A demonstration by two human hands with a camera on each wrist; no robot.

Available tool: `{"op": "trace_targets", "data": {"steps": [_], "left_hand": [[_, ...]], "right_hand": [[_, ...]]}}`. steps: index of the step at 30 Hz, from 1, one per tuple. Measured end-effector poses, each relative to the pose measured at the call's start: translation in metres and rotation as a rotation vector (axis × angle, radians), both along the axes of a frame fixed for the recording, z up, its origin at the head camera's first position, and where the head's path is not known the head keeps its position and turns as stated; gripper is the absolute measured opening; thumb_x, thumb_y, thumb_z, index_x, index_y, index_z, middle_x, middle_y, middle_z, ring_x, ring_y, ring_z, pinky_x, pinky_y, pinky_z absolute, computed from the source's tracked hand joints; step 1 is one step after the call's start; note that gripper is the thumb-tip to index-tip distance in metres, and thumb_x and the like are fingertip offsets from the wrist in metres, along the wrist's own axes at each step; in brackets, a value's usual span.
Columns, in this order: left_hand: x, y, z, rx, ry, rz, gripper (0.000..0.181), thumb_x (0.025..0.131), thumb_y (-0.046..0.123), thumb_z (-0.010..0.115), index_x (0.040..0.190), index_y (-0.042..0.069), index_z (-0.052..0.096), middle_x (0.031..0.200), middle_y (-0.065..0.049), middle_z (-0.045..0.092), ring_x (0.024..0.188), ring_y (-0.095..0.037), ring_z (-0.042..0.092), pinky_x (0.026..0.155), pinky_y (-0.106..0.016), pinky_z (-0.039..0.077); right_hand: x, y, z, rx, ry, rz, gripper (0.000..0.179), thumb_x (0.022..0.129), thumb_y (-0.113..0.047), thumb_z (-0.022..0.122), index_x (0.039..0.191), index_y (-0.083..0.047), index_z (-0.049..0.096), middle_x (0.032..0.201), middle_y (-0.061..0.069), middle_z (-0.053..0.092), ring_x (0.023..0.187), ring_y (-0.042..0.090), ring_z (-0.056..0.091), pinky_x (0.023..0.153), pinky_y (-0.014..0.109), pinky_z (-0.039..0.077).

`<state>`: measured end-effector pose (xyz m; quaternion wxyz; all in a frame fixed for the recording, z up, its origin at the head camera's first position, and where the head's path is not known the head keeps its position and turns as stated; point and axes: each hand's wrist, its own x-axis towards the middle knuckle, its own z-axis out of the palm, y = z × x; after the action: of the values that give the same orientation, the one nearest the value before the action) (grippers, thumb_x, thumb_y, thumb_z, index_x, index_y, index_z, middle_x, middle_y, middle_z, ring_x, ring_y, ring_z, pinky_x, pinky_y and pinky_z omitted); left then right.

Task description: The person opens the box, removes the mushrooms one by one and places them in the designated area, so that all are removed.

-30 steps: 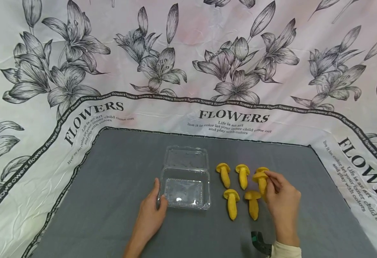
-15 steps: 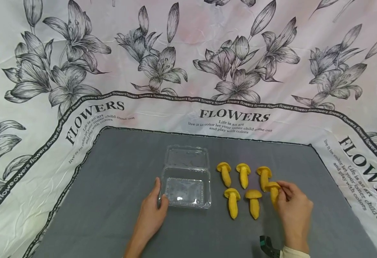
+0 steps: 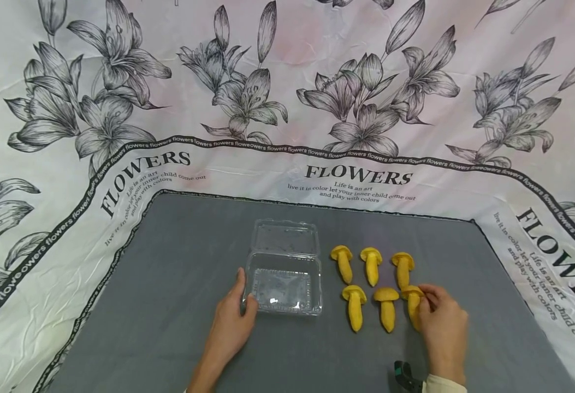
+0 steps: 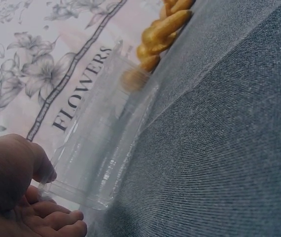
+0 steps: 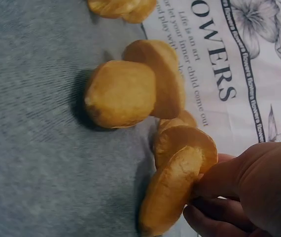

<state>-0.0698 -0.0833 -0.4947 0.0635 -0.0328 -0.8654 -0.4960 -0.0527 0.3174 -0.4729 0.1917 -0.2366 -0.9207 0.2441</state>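
Note:
My right hand pinches a yellow model mushroom at the right end of the front row. In the right wrist view, thumb and fingers hold this mushroom near its cap, its stem slanting down towards the grey cloth. My left hand grips the left side of an open clear plastic clamshell box, lid folded back. Seen from the left wrist, the thumb lies against the wall of the box, other fingers curled below. Beside the held mushroom lies another mushroom, and one lies just behind it.
More yellow mushrooms lie right of the box: one at front left, one at back left and one at back middle. Grey cloth covers the table. A flower-printed sheet rises behind and at both sides.
My right hand has carried the mushroom from over the back-right one, first rightwards and forward, then slightly left into the front row. My left hand has stayed on the box.

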Motion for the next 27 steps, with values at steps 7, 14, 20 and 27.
{"op": "trace_targets", "data": {"steps": [7,14,20,27], "left_hand": [[0.004,-0.001,-0.001,0.001,-0.018,-0.006,0.066,0.103,0.009,0.060,0.162,-0.004,0.034,0.163,-0.020,0.041,0.150,-0.034,0.040,0.121,-0.053,0.035],[0.006,-0.002,-0.001,0.004,-0.004,0.012,0.065,0.102,0.010,0.061,0.161,-0.004,0.036,0.162,-0.020,0.042,0.150,-0.035,0.041,0.121,-0.053,0.035],[0.007,-0.002,0.000,0.018,-0.052,0.002,0.067,0.108,0.024,0.060,0.164,0.000,0.033,0.165,-0.017,0.038,0.152,-0.033,0.038,0.124,-0.053,0.032],[0.008,-0.007,-0.001,0.027,-0.021,0.000,0.073,0.110,0.038,0.056,0.166,0.000,0.028,0.169,-0.020,0.031,0.153,-0.037,0.034,0.123,-0.058,0.030]], "right_hand": [[0.001,-0.001,-0.007,0.004,-0.029,0.006,0.023,0.098,0.001,0.066,0.120,0.004,0.074,0.114,0.029,0.074,0.100,0.047,0.074,0.080,0.060,0.059],[0.002,0.000,-0.009,0.005,-0.005,0.026,0.027,0.098,0.004,0.066,0.124,0.004,0.072,0.119,0.029,0.073,0.106,0.048,0.072,0.087,0.062,0.057],[0.007,-0.002,-0.003,0.030,0.014,0.043,0.031,0.097,0.003,0.063,0.128,0.006,0.069,0.121,0.031,0.071,0.107,0.050,0.071,0.083,0.062,0.058],[0.011,-0.022,0.032,0.072,0.082,0.099,0.030,0.105,-0.012,0.062,0.132,-0.003,0.071,0.121,0.025,0.074,0.094,0.045,0.075,0.049,0.040,0.055]]}}
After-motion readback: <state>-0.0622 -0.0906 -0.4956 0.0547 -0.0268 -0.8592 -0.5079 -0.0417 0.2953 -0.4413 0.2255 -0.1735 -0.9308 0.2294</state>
